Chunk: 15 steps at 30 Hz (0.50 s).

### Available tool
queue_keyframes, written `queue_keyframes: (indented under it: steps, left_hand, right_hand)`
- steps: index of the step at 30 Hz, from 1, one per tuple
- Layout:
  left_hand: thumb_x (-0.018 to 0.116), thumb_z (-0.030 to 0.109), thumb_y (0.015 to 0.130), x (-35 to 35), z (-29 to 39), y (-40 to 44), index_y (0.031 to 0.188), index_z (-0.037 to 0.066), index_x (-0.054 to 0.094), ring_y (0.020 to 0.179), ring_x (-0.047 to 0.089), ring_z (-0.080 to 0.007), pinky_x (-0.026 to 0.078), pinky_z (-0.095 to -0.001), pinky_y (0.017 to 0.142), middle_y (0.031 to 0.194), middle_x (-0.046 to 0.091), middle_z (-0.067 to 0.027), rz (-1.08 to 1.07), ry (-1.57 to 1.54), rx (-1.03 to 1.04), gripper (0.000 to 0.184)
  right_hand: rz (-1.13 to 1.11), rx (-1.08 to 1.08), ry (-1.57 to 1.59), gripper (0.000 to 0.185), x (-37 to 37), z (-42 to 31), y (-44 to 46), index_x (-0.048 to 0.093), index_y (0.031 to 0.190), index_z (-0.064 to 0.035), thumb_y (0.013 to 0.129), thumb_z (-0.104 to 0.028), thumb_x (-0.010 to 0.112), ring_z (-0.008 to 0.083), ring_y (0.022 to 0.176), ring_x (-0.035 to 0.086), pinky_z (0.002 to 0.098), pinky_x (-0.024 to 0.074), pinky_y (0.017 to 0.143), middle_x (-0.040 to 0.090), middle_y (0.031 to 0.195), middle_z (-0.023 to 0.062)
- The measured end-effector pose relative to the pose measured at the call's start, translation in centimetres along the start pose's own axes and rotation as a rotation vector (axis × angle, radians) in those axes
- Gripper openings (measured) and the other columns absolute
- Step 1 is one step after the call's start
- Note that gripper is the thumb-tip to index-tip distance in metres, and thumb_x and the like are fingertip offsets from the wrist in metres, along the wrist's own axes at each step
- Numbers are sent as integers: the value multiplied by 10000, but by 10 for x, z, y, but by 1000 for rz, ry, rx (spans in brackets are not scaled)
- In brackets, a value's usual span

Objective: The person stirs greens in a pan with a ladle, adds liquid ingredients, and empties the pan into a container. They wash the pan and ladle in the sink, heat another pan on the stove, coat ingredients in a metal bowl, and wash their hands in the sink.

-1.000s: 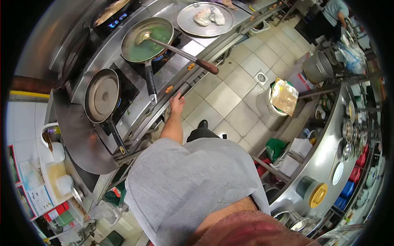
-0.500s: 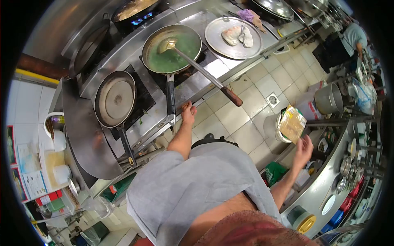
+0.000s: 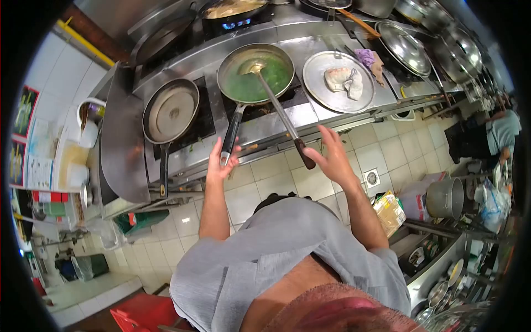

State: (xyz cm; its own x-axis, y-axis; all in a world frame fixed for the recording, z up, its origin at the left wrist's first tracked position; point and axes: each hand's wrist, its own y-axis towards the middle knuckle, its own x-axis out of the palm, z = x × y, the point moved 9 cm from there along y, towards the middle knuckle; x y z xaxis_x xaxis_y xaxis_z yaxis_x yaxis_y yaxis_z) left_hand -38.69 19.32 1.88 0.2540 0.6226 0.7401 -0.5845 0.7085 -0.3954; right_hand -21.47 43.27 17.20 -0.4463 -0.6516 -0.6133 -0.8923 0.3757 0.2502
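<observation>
A frying pan [image 3: 225, 91] holding green liquid [image 3: 243, 83] sits on the stove, its black handle [image 3: 233, 128] pointing toward me. My left hand [image 3: 222, 161] is open around the end of that handle, fingers apart; whether it touches is unclear. A ladle [image 3: 279, 108] rests with its bowl in the liquid and its dark wooden grip [image 3: 304, 154] past the stove edge. Close beside this grip, my right hand [image 3: 336, 160] is open with fingers stretched out. On the right, a round metal tray [image 3: 319, 91] bears pale pieces of food [image 3: 344, 83].
A second frying pan [image 3: 171, 110] stands at the left. Behind, another pan [image 3: 235, 10] sits over a blue flame. Lidded pans [image 3: 404, 47] are at the right. A cardboard package [image 3: 389, 213] lies near my right forearm. Another person [image 3: 487, 133] stands far right.
My right hand has come from beside the cardboard package to the ladle's grip. My left hand has moved to the pan handle's end. The camera view has turned.
</observation>
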Motion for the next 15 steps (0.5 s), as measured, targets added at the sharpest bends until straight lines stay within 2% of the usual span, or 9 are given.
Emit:
queue_keyframes:
  steps: [1, 3, 4, 6, 7, 9, 10, 14, 15]
  left_hand:
    - [465, 373, 889, 14, 10, 0, 1091, 10, 516, 447, 468, -115, 387, -221, 426, 689, 557, -62, -81, 68, 21, 419]
    - [508, 335, 876, 25, 11, -3, 1091, 4, 504, 384, 382, -77, 293, -181, 361, 648, 517, -43, 117, 291, 75, 395]
    - [560, 324, 847, 41, 2, -5, 1032, 27, 528, 403, 370, -83, 316, -225, 401, 648, 493, -28, 78, 244, 45, 351]
    - [553, 331, 851, 61, -17, -6, 1034, 33, 525, 416, 383, -84, 324, -233, 408, 649, 496, -28, 91, 240, 60, 351]
    - [547, 338, 855, 64, -26, -8, 1036, 38, 522, 430, 396, -85, 332, -241, 415, 651, 499, -28, 100, 237, 59, 351]
    - [532, 368, 859, 61, -34, -8, 1038, 41, 521, 438, 398, -88, 345, -249, 426, 655, 501, -29, 96, 195, 71, 372]
    - [517, 397, 863, 59, -35, -7, 1041, 45, 520, 446, 400, -92, 359, -257, 437, 658, 504, -29, 82, 161, 80, 395]
    - [479, 461, 863, 46, -28, -8, 1045, 49, 520, 441, 399, -106, 414, -267, 478, 696, 543, -45, 40, 122, 128, 452]
    - [467, 477, 861, 37, -27, -8, 1053, 51, 518, 449, 420, -113, 439, -275, 507, 742, 563, -54, 85, 99, 141, 470]
  right_hand:
    - [-14, -8, 5, 649, 10, 1, 9, 366, 1268, -34, 750, -281, 669, 347, 998, 498, 393, 422, 849, 390, 1211, 234]
    - [-164, -30, -136, 674, 38, -2, 22, 312, 1284, -30, 750, -259, 654, 386, 1020, 490, 423, 435, 823, 354, 1248, 239]
    - [-170, -43, -134, 674, 40, -5, 28, 312, 1284, -30, 750, -259, 654, 386, 1020, 490, 423, 435, 823, 354, 1248, 239]
    - [-395, 188, -358, 634, 58, 13, 33, 296, 1274, -28, 741, -154, 616, 395, 963, 525, 450, 448, 779, 455, 1154, 243]
    - [-405, 179, -359, 634, 62, 18, 37, 296, 1274, -28, 741, -154, 616, 395, 963, 525, 450, 448, 779, 455, 1154, 243]
    - [-392, 197, -401, 580, 63, 38, 39, 332, 1244, -45, 716, -67, 570, 381, 872, 565, 463, 457, 730, 566, 962, 219]
    - [-312, 149, -352, 573, 54, 37, 41, 344, 1252, -73, 717, -56, 551, 375, 818, 577, 455, 455, 705, 597, 823, 206]
    - [-178, 97, -185, 552, 31, 22, 32, 374, 1255, -79, 730, -57, 540, 380, 827, 572, 438, 444, 694, 595, 866, 220]
    - [-178, 93, -189, 552, 29, 16, 33, 374, 1255, -79, 730, -57, 540, 380, 827, 572, 438, 444, 694, 595, 866, 220]
